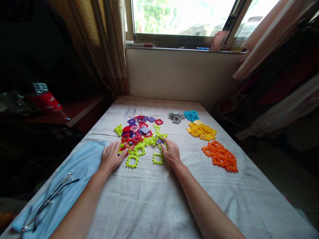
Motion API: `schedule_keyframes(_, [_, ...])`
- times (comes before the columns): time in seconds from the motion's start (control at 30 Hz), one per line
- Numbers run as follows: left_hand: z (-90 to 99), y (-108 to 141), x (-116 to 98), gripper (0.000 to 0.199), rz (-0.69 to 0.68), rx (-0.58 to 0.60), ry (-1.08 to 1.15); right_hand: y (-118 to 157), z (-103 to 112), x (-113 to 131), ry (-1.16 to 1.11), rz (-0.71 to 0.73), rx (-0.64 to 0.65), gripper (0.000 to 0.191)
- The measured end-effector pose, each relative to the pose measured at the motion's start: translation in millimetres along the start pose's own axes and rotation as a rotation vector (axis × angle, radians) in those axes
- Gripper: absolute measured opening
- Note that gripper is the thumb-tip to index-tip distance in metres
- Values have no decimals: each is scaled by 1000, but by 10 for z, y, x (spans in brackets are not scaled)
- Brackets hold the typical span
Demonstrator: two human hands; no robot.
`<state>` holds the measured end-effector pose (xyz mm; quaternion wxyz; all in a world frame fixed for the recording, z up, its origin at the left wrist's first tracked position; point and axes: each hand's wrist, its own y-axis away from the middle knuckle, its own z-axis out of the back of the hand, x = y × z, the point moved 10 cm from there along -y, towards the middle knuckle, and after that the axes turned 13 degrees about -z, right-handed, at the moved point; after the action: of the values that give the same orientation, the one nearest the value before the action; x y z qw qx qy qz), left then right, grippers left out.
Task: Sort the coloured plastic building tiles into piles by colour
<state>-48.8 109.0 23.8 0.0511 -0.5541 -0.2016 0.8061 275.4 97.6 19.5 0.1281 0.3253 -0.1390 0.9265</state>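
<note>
Red, purple and lime interlocking pieces lie in a loose, overlapping mixed pile on the pale sheet, between the two hands and extending beyond them towards the wall.

Left hand: palm down at the near left edge of the mixed pile, open, with the fingers extended close together and the thumb set apart. The thumb touches red pieces at that edge; no piece is seen enclosed in the hand.

Right hand: at the near right edge, partly open, fingers bent, with the fingertips at purple and lime pieces. Whether it grips one of them cannot be told.

One lime frame lies at the near side of the pile, just right of the left hand. A second lime frame lies just beside the right hand, on its left.

Four single-colour groups lie to the right, apart from both hands: grey pieces and blue pieces side by side at the far end, yellow pieces nearer, orange pieces nearest.

A light blue cloth lies left of the left hand, bearing glasses. Further out: a brown curtain at far left, a window above the wall, and a pink cup on the sill.
</note>
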Motion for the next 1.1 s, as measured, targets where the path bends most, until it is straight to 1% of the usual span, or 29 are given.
schedule_keyframes(0.1, [-274,157,-100,40,-82,73,-70,95,-29,59,-93,47,15,37])
schedule_keyframes(0.17, [-433,207,-179,43,-132,109,-149,124,40,-6,-153,44,-13,36])
schedule_keyframes(0.23, [-523,213,-248,45,-171,108,-189,137,153,-135,-199,18,-55,35])
schedule_keyframes(0.33, [-532,163,-297,44,-182,44,-110,154,296,-315,-242,-25,-87,33])
schedule_keyframes(0.4, [-520,116,-224,41,-94,7,23,170,342,-351,-250,-26,-84,32])
schedule_keyframes(0.5, [-541,72,-85,37,63,-13,182,198,338,-298,-228,2,-61,29])
schedule_keyframes(0.53, [-547,60,-69,36,83,-14,199,204,327,-276,-216,8,-51,28])
schedule_keyframes(0.67, [-576,42,-92,35,74,-11,180,225,305,-220,-167,12,-37,25])
schedule_keyframes(0.73, [-602,36,-179,33,4,4,111,242,301,-190,-125,24,-36,24])
schedule_keyframes(0.8, [-651,21,-342,31,-134,35,-21,264,283,-151,-67,46,-25,24])
schedule_keyframes(0.87, [-742,9,-492,29,-262,82,-134,285,259,-116,-19,71,-12,26])
schedule_keyframes(0.9, [-798,-2,-521,30,-286,109,-146,294,251,-104,-4,81,-10,27])
schedule_keyframes(0.93, [-852,-19,-518,30,-283,133,-129,300,247,-97,5,90,-14,27])
schedule_keyframes(1.0, [-920,-72,-443,32,-215,154,-24,308,246,-92,13,104,-29,26])
schedule_keyframes(1.03, [-923,-103,-381,33,-158,141,57,310,248,-91,17,111,-40,25])
schedule_keyframes(1.1, [-850,-162,-241,35,-30,60,262,317,250,-84,25,126,-58,25])
